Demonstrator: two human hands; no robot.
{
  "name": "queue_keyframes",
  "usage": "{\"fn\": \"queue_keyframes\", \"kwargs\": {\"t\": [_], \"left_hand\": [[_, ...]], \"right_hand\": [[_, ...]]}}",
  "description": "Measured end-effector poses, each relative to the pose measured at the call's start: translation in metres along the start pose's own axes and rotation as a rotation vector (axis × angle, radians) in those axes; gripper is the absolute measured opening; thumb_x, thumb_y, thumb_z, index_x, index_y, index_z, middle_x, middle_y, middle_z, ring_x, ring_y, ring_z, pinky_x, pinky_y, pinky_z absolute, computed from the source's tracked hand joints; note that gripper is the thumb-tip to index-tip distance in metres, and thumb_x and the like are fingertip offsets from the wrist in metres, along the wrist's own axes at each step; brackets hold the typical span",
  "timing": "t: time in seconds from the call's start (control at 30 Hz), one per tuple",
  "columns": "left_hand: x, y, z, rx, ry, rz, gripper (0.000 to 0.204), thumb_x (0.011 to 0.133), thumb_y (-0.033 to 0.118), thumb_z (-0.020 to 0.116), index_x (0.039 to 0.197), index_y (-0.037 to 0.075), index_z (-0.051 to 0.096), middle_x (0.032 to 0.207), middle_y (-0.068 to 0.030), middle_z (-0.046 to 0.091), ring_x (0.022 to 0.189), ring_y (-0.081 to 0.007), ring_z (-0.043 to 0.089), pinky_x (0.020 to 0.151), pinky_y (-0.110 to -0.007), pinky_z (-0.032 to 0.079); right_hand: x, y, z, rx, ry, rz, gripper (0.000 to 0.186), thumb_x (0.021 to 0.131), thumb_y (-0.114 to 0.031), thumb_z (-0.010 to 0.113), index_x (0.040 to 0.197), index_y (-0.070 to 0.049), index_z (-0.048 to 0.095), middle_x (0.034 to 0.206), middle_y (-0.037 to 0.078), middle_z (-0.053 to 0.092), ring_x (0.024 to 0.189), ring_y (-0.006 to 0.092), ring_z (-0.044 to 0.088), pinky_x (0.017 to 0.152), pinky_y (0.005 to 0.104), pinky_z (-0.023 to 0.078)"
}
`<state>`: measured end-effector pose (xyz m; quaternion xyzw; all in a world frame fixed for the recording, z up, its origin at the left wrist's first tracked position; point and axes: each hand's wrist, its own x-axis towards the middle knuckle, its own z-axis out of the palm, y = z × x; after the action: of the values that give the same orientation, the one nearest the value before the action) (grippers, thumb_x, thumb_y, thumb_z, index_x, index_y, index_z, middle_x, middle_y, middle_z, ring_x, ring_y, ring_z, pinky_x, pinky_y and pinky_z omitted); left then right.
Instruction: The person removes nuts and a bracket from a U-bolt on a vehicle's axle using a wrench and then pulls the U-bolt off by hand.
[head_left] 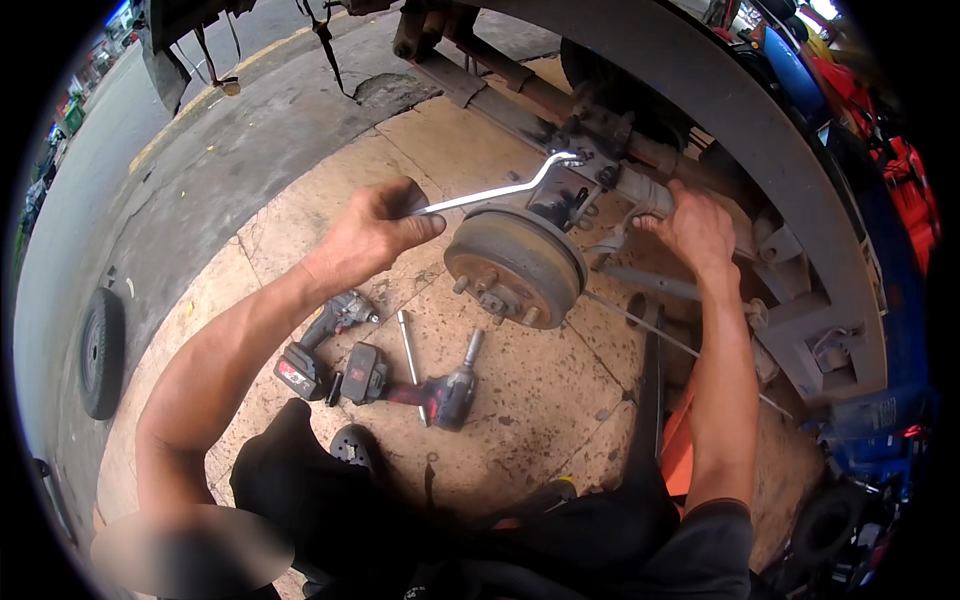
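My left hand (378,232) is closed round one end of a long, silvery offset ring wrench (480,196). Its bent far end reaches the bolted bracket (588,155) on the axle; whether it sits on a nut is too small to tell. My right hand (692,228) is wrapped round a grey cylindrical part (643,192), perhaps a shock absorber, beside that bracket. Between my hands and nearer to me is a rusty brake drum (515,262) with bare wheel studs. Behind it, the axle's inner parts are partly hidden.
A red-and-black impact wrench (445,398) with a socket, a smaller impact driver (330,322) and a metal bar (407,345) lie on the stained tiles. The vehicle's grey body edge (800,150) arches overhead to the right. A wheel (101,353) is at far left.
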<state>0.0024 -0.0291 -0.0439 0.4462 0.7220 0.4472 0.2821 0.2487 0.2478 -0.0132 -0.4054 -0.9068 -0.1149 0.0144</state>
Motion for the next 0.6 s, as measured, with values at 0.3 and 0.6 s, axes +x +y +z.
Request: {"fn": "queue_keyframes", "kwargs": {"t": [0.3,0.6], "left_hand": [[0.007,-0.046,-0.004,-0.218,0.321,-0.036,0.045,0.09,0.046,0.068,0.076,0.005,0.056,0.054,0.003,0.046,0.044,-0.0069,0.042,0.038,-0.023,0.035],[0.032,-0.039,-0.001,0.382,0.22,-0.036,0.036,0.098,0.034,0.055,0.093,-0.001,0.057,0.068,-0.0162,0.055,0.066,-0.024,0.055,0.065,-0.041,0.044]], "right_hand": [[0.003,-0.003,-0.001,-0.008,-0.03,0.026,0.073,0.071,-0.054,0.077,0.124,-0.007,0.059,0.106,0.013,0.067,0.106,0.031,0.061,0.089,0.0424,0.049],[0.002,0.009,0.015,0.054,0.139,-0.051,0.071,0.066,-0.049,0.081,0.119,-0.007,0.061,0.099,0.015,0.068,0.098,0.0333,0.064,0.079,0.0445,0.05]]}}
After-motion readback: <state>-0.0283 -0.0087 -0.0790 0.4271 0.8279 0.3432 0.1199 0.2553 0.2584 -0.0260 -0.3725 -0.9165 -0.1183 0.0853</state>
